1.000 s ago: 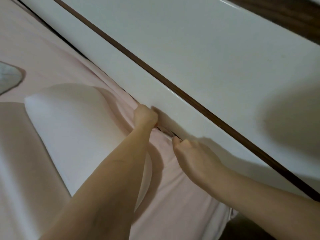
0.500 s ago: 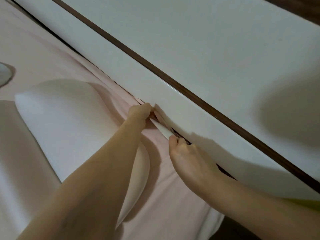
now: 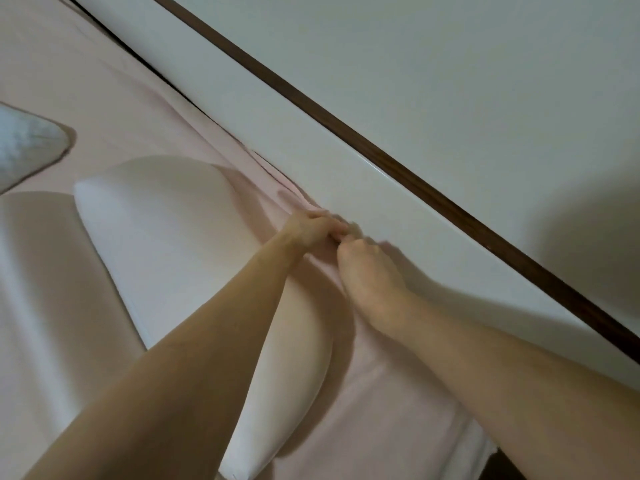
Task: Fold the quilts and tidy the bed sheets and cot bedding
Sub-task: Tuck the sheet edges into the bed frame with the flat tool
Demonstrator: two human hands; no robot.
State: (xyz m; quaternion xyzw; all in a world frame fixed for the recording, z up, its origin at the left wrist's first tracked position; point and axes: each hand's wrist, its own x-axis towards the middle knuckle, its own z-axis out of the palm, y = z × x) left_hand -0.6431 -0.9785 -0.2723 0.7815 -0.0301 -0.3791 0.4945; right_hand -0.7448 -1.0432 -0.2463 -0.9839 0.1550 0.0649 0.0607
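My left hand (image 3: 313, 228) and right hand (image 3: 367, 268) meet at the white headboard (image 3: 346, 188), fingers curled and pinching the pink bed sheet (image 3: 381, 410) edge there, evidently to tuck it into the gap. The pillow (image 3: 173, 237) lies just beside, clear of the tuck.

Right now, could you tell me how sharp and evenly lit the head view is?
Head view: dim and soft; the hands blur where they meet at the sheet; a broad shadow darkens the wall at right; the wide lens tilts the frame.
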